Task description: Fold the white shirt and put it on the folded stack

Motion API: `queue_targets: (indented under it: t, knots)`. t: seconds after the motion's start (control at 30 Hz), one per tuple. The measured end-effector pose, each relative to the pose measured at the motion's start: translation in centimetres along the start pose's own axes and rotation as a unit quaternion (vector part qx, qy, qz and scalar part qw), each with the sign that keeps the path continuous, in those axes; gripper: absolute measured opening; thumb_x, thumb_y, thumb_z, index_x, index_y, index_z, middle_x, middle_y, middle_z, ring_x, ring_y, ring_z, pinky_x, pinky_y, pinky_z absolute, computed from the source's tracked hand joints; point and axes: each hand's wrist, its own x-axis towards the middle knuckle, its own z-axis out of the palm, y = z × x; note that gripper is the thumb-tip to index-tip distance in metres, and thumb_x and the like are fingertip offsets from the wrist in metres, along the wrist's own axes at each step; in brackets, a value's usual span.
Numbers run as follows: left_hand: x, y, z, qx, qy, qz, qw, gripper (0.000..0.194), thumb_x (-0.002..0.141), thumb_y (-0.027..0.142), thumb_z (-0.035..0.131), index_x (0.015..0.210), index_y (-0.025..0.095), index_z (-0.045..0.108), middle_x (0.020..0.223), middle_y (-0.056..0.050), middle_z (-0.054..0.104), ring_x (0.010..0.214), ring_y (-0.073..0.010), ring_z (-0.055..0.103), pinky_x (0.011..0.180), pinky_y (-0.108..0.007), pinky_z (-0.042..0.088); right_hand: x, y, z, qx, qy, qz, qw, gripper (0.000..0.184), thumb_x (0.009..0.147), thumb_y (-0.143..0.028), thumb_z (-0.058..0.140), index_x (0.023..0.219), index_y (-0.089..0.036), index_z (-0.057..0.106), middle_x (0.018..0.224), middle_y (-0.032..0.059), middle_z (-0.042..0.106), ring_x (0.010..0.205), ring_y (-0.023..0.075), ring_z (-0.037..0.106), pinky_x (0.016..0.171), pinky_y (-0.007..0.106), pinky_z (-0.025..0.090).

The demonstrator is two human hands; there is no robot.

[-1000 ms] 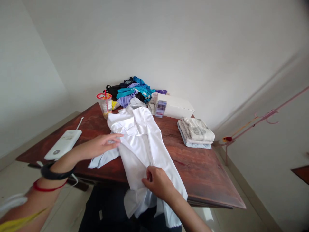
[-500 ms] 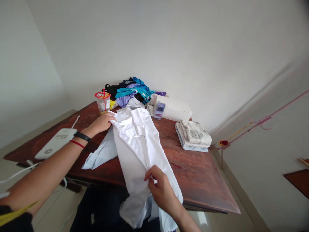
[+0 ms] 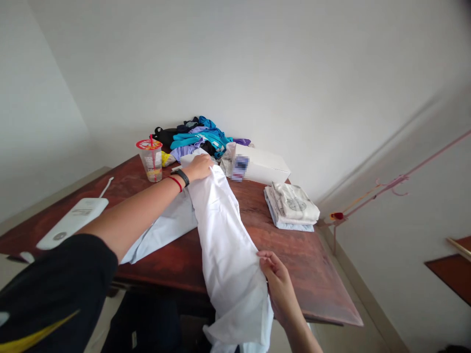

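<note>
A white garment (image 3: 224,235), its exact kind hard to tell, stretches across the table (image 3: 172,267) and hangs over the front edge. My left hand (image 3: 200,166) reaches to its far end, fingers closed on the cloth. Lower down, my right hand (image 3: 277,282) pinches the garment's right edge between thumb and fingers. A pale bluish part of cloth (image 3: 162,230) lies flat under my left forearm; whether it belongs to the same garment I cannot tell.
Behind are a heap of clothes (image 3: 206,137) and a white box (image 3: 261,164). A lidded plastic cup with a straw (image 3: 152,164) and a white power strip-like device (image 3: 73,220) stand left. A folded clothes stack (image 3: 292,206) sits right, near a pink rack (image 3: 382,186).
My left hand has moved right along the garment's far end, folding its left side over. My right hand has shifted from the cloth's middle to its right edge.
</note>
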Motion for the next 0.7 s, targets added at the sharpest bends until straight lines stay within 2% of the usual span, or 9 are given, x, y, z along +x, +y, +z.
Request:
queue_targets:
  t: [0.1,0.2,0.27,0.33,0.53,0.63,0.7]
  knots:
    - [1.3,1.6,2.5,0.027,-0.04,-0.013,0.999,0.018,0.076,0.011,0.059,0.079,0.015,0.076,0.101,-0.014,0.069,0.108,-0.0312,0.058,0.097,-0.044,0.042,-0.9,1.6,0.0,-0.031,0.0,0.017,0.999,0.057,0.079,-0.062,0.075,0.119,-0.023,0.062,0.078,-0.0025,0.058,0.052,0.009,0.048,0.045,0.019,0.034]
    - [1.1,2.7,4.8,0.045,-0.059,-0.042,0.996,0.015,0.077,0.014,0.062,0.082,0.015,0.077,0.105,-0.015,0.068,0.113,-0.0338,0.055,0.101,-0.049,0.037,-2.4,3.4,0.0,-0.061,0.006,-0.011,0.998,0.069,0.074,-0.051,0.081,0.134,-0.027,0.056,0.104,0.0029,0.061,0.059,0.009,0.057,0.052,0.021,0.044]
    - [0.6,3.0,6.0,0.053,-0.064,-0.061,0.995,0.017,0.078,0.016,0.061,0.085,0.016,0.077,0.108,-0.016,0.067,0.115,-0.0348,0.053,0.102,-0.051,0.036,-3.2,4.2,-0.4,-0.076,0.017,-0.025,0.997,0.067,0.076,-0.044,0.079,0.137,-0.028,0.055,0.108,0.0025,0.057,0.059,0.0067,0.056,0.055,0.021,0.045]
    - [0.3,3.0,6.8,0.057,-0.065,-0.073,0.994,0.021,0.08,0.017,0.058,0.088,0.015,0.078,0.113,-0.018,0.065,0.115,-0.0358,0.052,0.102,-0.052,0.036,-3.6,4.4,-1.1,-0.071,0.013,-0.026,0.997,0.061,0.078,-0.041,0.076,0.134,-0.027,0.058,0.103,0.0011,0.054,0.058,0.0058,0.054,0.053,0.02,0.044]
    - [0.1,2.6,7.4,0.055,-0.067,-0.069,0.994,0.026,0.08,0.019,0.055,0.091,0.015,0.078,0.118,-0.019,0.062,0.117,-0.0367,0.051,0.103,-0.054,0.036,-3.4,3.7,-5.1,-0.052,-0.022,-0.006,0.998,0.052,0.084,-0.056,0.071,0.122,-0.021,0.066,0.082,0.0009,0.061,0.059,0.0119,0.054,0.055,0.022,0.044]
    - [0.2,2.6,7.1,0.058,-0.057,-0.058,0.995,0.027,0.079,0.018,0.056,0.092,0.016,0.079,0.116,-0.018,0.064,0.119,-0.0366,0.05,0.107,-0.057,0.033,-3.6,3.7,-6.7,-0.126,-0.023,0.004,0.992,0.049,0.085,-0.061,0.067,0.111,-0.019,0.073,0.077,0.0018,0.062,0.058,0.0136,0.053,0.054,0.024,0.041]
    - [0.3,2.4,6.6,0.06,-0.042,-0.047,0.996,0.028,0.079,0.017,0.055,0.095,0.017,0.079,0.119,-0.018,0.063,0.127,-0.0377,0.046,0.114,-0.061,0.024,-3.9,3.8,-7.2,-0.198,-0.024,-0.042,0.979,0.043,0.087,-0.059,0.065,0.098,-0.02,0.078,0.077,0.0032,0.062,0.062,0.0152,0.054,0.059,0.026,0.044]
